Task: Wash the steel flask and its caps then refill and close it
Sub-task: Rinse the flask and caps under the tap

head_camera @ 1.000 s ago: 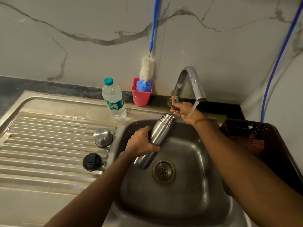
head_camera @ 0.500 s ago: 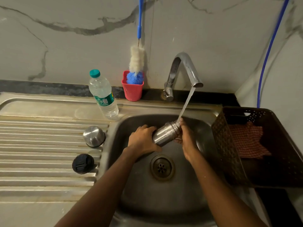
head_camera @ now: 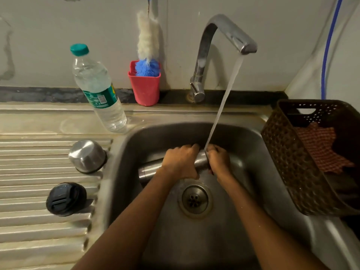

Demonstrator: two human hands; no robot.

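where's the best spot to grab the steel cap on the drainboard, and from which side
Take the steel cap by its lower side wall, just above the dark rim, coming down from above with fingers on opposite sides. It stands mouth down on the ribbed drainboard, so the rim cannot be hooked, and its rounded top tapers and would likely slip.

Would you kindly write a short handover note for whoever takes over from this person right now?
Left hand grips the steel flask round its body; right hand holds its mouth end under the running tap. The flask lies nearly level, low in the sink. Steel cap and black inner cap sit on the drainboard.
Done: caps off, rinse under way.
Left: finish washing flask, wash both caps, refill, close.
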